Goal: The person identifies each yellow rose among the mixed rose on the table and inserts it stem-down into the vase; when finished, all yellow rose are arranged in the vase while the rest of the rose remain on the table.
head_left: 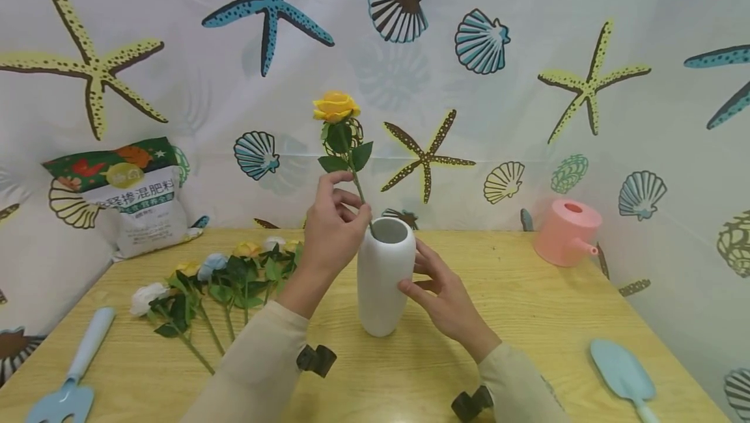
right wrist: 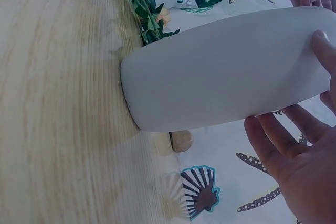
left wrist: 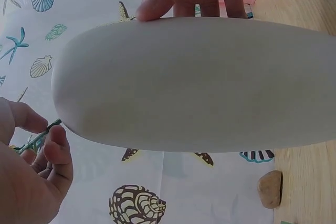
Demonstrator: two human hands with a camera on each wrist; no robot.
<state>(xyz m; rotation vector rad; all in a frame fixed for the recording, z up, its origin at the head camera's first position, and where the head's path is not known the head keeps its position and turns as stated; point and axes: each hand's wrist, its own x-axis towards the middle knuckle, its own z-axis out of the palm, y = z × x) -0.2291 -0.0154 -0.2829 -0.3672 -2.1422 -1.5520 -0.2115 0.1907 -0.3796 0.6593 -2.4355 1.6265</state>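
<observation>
A tall white vase [head_left: 383, 289] stands upright on the wooden table, its round mouth facing up. Beside the rim, my left hand [head_left: 336, 231] pinches the green stem of a yellow rose [head_left: 336, 107]. The stem's lower end reaches into the vase mouth at its left edge. In the left wrist view the fingers hold the stem [left wrist: 39, 139] by the vase's top. My right hand [head_left: 442, 296] steadies the vase from the right. In the right wrist view its thumb and fingers [right wrist: 270, 137] lie around the vase wall.
Several artificial flowers [head_left: 222, 280] lie at the left, before a fertilizer bag [head_left: 149, 208]. A blue hand fork [head_left: 76, 371] lies front left, a blue trowel [head_left: 624, 371] front right. A pink watering can [head_left: 565, 234] stands back right. A brown stone [left wrist: 270, 189] sits behind the vase.
</observation>
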